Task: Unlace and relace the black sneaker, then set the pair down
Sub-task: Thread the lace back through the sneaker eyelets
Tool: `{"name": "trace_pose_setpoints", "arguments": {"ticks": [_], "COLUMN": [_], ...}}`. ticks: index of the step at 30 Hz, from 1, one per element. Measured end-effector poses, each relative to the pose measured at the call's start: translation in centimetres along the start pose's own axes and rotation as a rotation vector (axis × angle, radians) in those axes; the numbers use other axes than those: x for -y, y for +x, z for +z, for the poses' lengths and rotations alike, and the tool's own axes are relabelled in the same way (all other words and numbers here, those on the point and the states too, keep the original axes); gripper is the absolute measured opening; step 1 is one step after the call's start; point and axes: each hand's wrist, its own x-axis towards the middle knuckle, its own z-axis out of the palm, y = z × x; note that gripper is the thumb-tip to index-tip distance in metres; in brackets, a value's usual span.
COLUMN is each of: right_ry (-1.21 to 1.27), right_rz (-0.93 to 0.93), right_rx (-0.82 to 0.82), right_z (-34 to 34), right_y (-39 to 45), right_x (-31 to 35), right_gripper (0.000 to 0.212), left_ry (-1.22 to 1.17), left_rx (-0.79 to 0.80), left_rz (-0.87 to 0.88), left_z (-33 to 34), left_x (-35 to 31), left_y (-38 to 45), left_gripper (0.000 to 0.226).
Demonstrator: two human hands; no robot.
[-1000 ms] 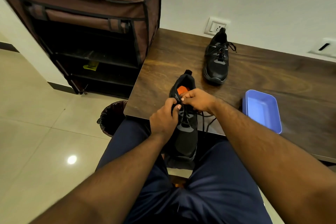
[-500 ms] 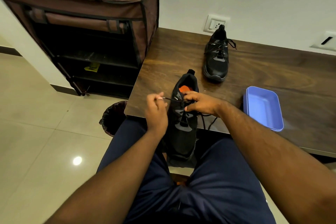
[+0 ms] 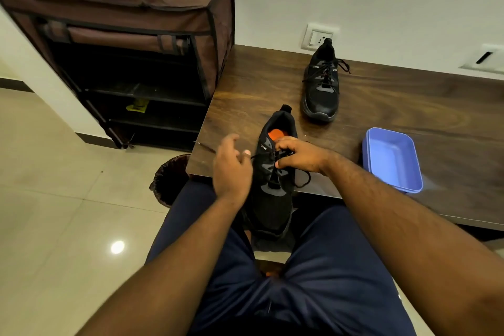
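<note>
Dark wood table (image 3: 409, 117) runs along a white wall; we take it as our landmark. Near sneaker (image 3: 272, 199) sits at the table's front edge, heel on the top, toe hanging past the edge between our knees; orange insole shows in its opening. Our left hand (image 3: 231, 166) is just left of this sneaker, over the table's front left corner, fingers loosely curled; it pinches the lace (image 3: 207, 148), whose tipped end sticks out leftward past the table edge; the lace runs taut from the pinch to the upper eyelets. Our right hand (image 3: 300, 155) rests on the sneaker's tongue and collar, fingers curled down onto the upper eyelets, pressing the shoe; whether it also pinches lace we cannot tell; a slack loop of lace hangs right of the sneaker at the table edge. Second sneaker (image 3: 321, 87) stands laced at the back of the table, heel to the wall, well apart from the first. Blue tray (image 3: 392, 161) lies on the table's front right part. Brown fabric rack (image 3: 122, 43) stands against the table's left end; dark bin (image 3: 169, 180) sits on the floor below the front left corner.
</note>
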Motion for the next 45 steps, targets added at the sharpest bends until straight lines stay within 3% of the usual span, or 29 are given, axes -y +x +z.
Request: {"name": "trace_pose_setpoints", "arguments": {"ticks": [3, 5, 7, 8, 10, 12, 14, 16, 20, 22, 24, 26, 28, 30, 33, 36, 38, 43, 45], "right_ry": [-0.019, -0.012, 0.019, 0.037, 0.049, 0.038, 0.018, -0.006, -0.033, 0.015, 0.056, 0.113, 0.136, 0.078, 0.130, 0.264, 0.253, -0.370, -0.445], "right_rz": [0.008, 0.011, 0.020, 0.021, 0.032, 0.015, -0.005, 0.000, 0.029, 0.006, -0.074, -0.175, -0.261, -0.314, -0.304, -0.192, -0.113, 0.003, 0.042], "right_rx": [-0.034, -0.046, -0.056, -0.069, -0.101, -0.127, -0.129, -0.107, -0.058, -0.193, -0.441, -0.546, -0.458, -0.295, -0.190, -0.219, -0.241, -0.342, -0.372], "right_z": [0.4, 0.5, 0.5, 0.4, 0.4, 0.5, 0.7, 0.7, 0.5, 0.1, -0.3, -0.6, -0.5, -0.1, 0.0, -0.8, -1.3, -1.3, -0.7], "right_y": [0.0, 0.0, -0.1, -0.1, -0.2, -0.2, -0.1, 0.1, 0.0, -0.6, -1.2, -1.8, -2.5, -2.7, -3.5, -5.0, -5.7, -5.5, -5.7], "right_x": [-0.2, -0.2, -0.2, -0.2, -0.3, -0.4, -0.3, -0.1, 0.0, -0.1, 0.0, 0.1, 0.9, 1.5, 1.3, 0.3, -0.5, -1.7, -0.6], "right_gripper": [0.026, 0.021, 0.012, 0.016, 0.020, 0.018, 0.016, 0.016, 0.017, 0.045, 0.066, 0.079, 0.084, 0.063, 0.022, 0.020, 0.016, 0.007, 0.006], "left_ry": [0.021, 0.048, -0.079, -0.185, -0.446, -0.621, -0.607, -0.697, -1.195, -1.283, -1.127, -0.940, -0.790, -0.648, -0.572, -0.440, -0.387, -0.248, -0.062], "left_rx": [0.217, 0.255, 0.252, 0.180, -0.104, -0.365, -0.434, -0.430, -0.275, -0.082, 0.183, 0.468, 0.688, 0.797, 0.721, 0.444, 0.380, 0.355, 0.265], "left_rz": [0.035, 0.068, -0.006, -0.102, -0.348, -0.488, -0.518, -0.497, -0.480, -0.404, -0.268, -0.168, -0.115, -0.077, -0.092, -0.086, -0.080, 0.001, 0.134], "left_z": [1.8, 2.0, 1.4, 0.8, -1.8, -4.7, -6.3, -6.3, -6.2, -6.4, -6.5, -6.2, -5.8, -5.6, -5.8, -7.0, -7.2, -5.8, -4.8], "left_x": [-0.4, -0.3, -0.1, 0.3, 2.4, 5.4, 6.9, 6.3, 1.1, -2.1, -5.0, -6.8, -7.6, -7.5, -6.0, -2.6, -0.7, 1.2, 0.8], "left_y": [-0.8, -0.2, 0.7, 1.4, 3.3, 5.1, 5.7, 5.8, 5.8, 5.1, 3.5, 2.0, 0.8, 0.1, -0.1, 0.8, 1.3, 1.2, 0.7], "left_gripper": [0.008, 0.009, 0.010, 0.010, 0.009, 0.004, 0.006, 0.010, 0.018, 0.019, 0.019, 0.017, 0.011, 0.011, 0.017, 0.018, 0.018, 0.021, 0.028]}}
